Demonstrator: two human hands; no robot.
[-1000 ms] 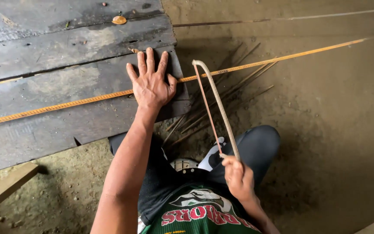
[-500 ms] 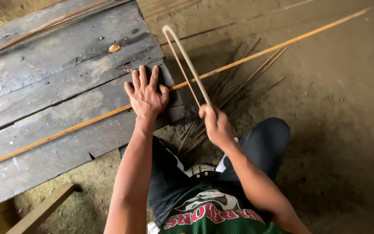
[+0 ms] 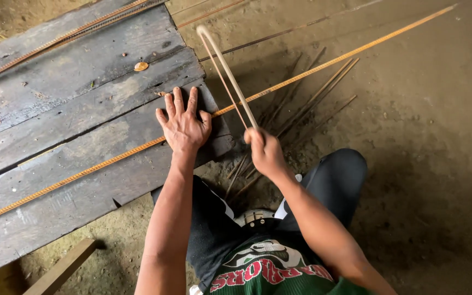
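My left hand point(image 3: 183, 123) lies flat with fingers spread, pressing a long rusty orange steel rod point(image 3: 312, 68) onto the dark wooden plank platform point(image 3: 72, 109). The rod runs from the lower left across the planks and out over the dirt to the upper right. My right hand point(image 3: 263, 150) grips the handle end of a hacksaw point(image 3: 226, 68) with a pale frame. The saw points away from me, crossing the rod just right of my left hand, at the platform's edge.
Several short cut rods point(image 3: 301, 109) lie on the dirt floor beyond the platform edge. More thin rods point(image 3: 72, 35) rest along the far side of the planks. A small orange leaf point(image 3: 141, 66) sits on the boards. A wooden beam point(image 3: 61, 267) lies at lower left.
My right hand has pushed the hacksaw forward, away from my body, across the rod. My left hand stays pressed on the rod.
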